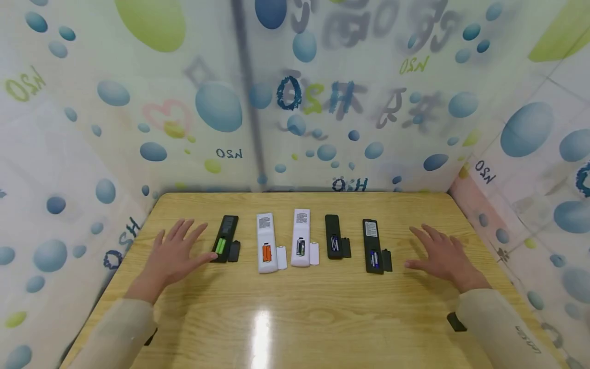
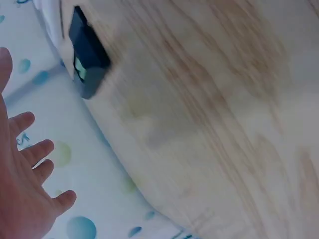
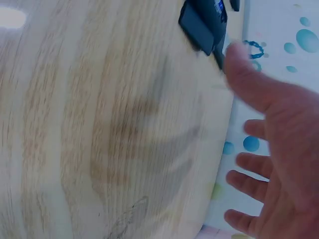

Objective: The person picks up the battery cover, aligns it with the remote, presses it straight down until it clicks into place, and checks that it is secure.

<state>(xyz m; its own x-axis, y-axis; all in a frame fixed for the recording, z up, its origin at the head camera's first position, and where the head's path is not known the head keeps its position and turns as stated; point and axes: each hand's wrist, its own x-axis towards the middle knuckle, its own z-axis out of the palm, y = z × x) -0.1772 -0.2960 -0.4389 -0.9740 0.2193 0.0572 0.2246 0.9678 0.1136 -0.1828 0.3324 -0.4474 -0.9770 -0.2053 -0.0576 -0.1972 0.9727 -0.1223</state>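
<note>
Five remote controls lie in a row, backs up, battery bays uncovered and a loose cover beside each. Leftmost is a black remote control [image 1: 228,228] with green batteries [image 1: 220,246] and its cover [image 1: 234,251]. Two white remote controls follow, one [image 1: 265,233] with orange batteries [image 1: 267,253], the other [image 1: 301,228] with dark-and-white ones. Two black remote controls, one [image 1: 332,228] and another [image 1: 371,241], hold blue-toned batteries. My left hand [image 1: 170,259] hovers fingers spread, thumb tip overlapping the leftmost remote; contact is unclear. My right hand [image 1: 444,259] hovers, spread, right of the rightmost cover [image 1: 386,260].
The wooden table [image 1: 313,318] has its back edge against a patterned wall [image 1: 369,128] with blue and green spots. Similar coverings rise at the left and right sides. Light glares off the tabletop near the front.
</note>
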